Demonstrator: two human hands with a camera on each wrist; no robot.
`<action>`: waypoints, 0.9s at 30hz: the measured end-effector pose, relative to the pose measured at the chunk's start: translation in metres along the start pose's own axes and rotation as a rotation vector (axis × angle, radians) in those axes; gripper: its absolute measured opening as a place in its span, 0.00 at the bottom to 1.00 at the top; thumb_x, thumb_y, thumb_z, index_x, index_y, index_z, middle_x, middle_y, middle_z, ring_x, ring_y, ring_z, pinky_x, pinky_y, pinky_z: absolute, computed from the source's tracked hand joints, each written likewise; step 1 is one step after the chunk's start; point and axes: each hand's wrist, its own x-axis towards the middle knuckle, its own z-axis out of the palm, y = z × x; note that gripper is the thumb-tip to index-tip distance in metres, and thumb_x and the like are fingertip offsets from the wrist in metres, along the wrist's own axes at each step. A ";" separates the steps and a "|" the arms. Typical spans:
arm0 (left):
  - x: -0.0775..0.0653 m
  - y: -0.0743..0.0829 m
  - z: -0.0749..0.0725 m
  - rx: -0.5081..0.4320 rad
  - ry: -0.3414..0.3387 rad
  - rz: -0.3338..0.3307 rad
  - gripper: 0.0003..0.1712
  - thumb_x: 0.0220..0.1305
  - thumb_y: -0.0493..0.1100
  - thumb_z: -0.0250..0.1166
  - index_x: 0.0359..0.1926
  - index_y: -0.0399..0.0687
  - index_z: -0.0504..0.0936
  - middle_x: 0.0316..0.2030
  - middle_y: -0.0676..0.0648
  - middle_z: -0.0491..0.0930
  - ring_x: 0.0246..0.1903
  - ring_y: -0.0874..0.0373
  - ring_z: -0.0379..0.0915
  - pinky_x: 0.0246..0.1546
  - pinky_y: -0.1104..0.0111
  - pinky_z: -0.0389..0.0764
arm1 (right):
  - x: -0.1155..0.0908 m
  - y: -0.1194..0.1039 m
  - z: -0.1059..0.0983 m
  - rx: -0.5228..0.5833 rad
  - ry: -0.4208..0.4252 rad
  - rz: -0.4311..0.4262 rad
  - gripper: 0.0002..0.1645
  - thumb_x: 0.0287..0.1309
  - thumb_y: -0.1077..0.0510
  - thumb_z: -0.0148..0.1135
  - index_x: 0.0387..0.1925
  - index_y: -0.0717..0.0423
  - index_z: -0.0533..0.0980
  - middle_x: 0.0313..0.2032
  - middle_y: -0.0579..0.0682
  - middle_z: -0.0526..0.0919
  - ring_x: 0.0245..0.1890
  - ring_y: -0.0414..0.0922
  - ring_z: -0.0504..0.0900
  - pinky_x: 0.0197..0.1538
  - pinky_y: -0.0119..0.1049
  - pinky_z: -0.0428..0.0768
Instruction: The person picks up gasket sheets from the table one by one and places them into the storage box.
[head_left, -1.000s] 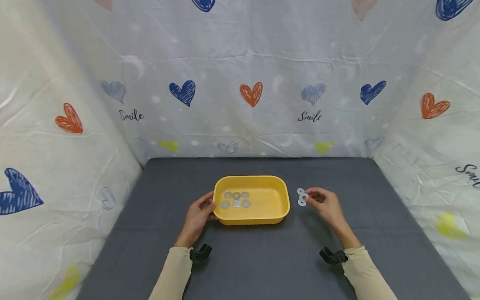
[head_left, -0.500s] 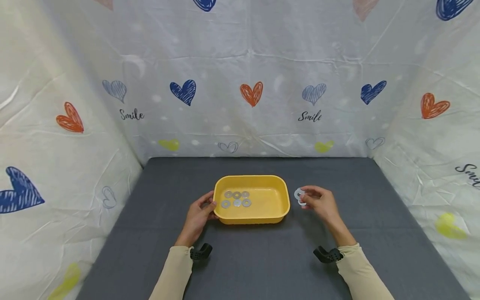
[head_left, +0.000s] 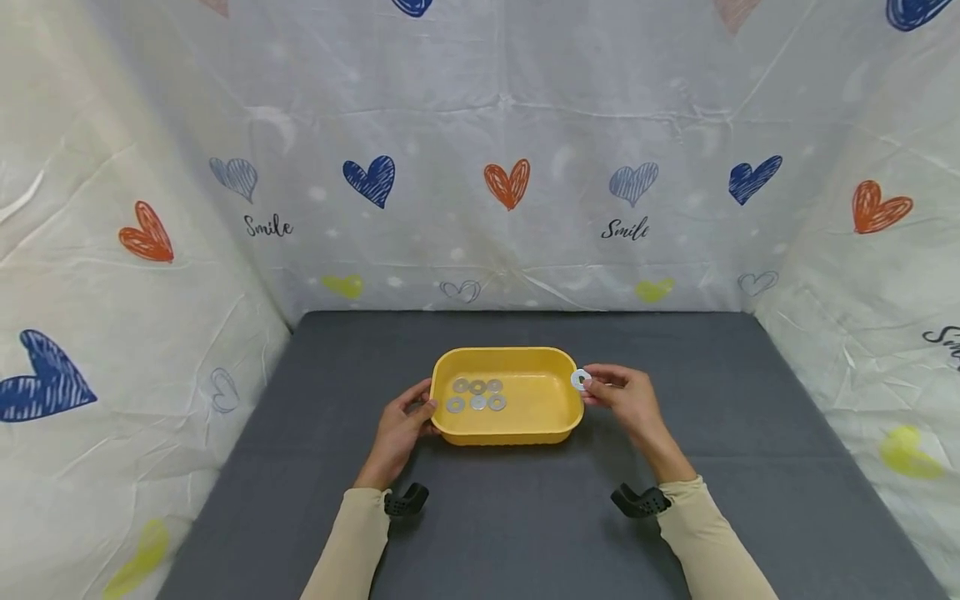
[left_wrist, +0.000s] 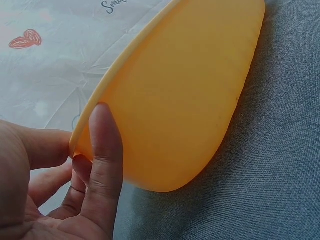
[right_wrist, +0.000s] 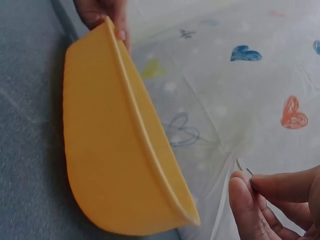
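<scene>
A yellow plastic tray occupies the middle of the dark table. My left hand grips its left end, thumb on one side of the rim and fingers on the other, as the left wrist view also shows. Several flat grey washers lie in two rows in the tray's left half. At the tray's right rim, my right hand pinches a pale washer between thumb and fingertips. The right wrist view shows only a thin edge of it, above the rim of the tray.
Dark grey cloth covers the table. Behind it and on both sides hangs a white curtain printed with hearts. A black band is on the left wrist, another black band on the right.
My right hand has moved left to the tray's right rim. The washers fanned out in its fingertips earlier now show as one ring. My left hand keeps its grip on the tray.
</scene>
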 end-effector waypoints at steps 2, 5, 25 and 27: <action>0.001 0.000 0.000 0.004 0.003 -0.005 0.28 0.71 0.41 0.59 0.70 0.52 0.68 0.48 0.46 0.67 0.37 0.55 0.76 0.33 0.68 0.84 | 0.000 -0.002 0.002 0.016 -0.006 0.000 0.20 0.61 0.68 0.63 0.55 0.69 0.77 0.38 0.54 0.83 0.33 0.41 0.88 0.43 0.36 0.86; 0.001 0.000 0.000 0.003 0.004 -0.005 0.28 0.71 0.40 0.59 0.70 0.53 0.68 0.49 0.46 0.67 0.37 0.54 0.76 0.33 0.68 0.84 | 0.001 -0.005 0.007 0.042 -0.019 -0.007 0.20 0.60 0.68 0.64 0.54 0.70 0.77 0.37 0.53 0.83 0.32 0.40 0.88 0.42 0.35 0.86; -0.001 0.004 0.002 -0.004 -0.011 0.013 0.28 0.72 0.39 0.58 0.71 0.49 0.66 0.48 0.46 0.66 0.38 0.54 0.76 0.33 0.69 0.84 | 0.013 -0.003 0.046 0.144 -0.125 0.020 0.21 0.61 0.69 0.63 0.55 0.71 0.76 0.39 0.52 0.81 0.33 0.43 0.88 0.41 0.37 0.87; -0.001 0.003 0.002 -0.003 -0.009 0.009 0.28 0.71 0.39 0.58 0.71 0.49 0.67 0.48 0.46 0.66 0.39 0.54 0.76 0.33 0.69 0.84 | 0.014 -0.003 0.050 0.142 -0.129 0.025 0.20 0.61 0.69 0.62 0.55 0.71 0.76 0.39 0.52 0.80 0.33 0.43 0.88 0.41 0.37 0.87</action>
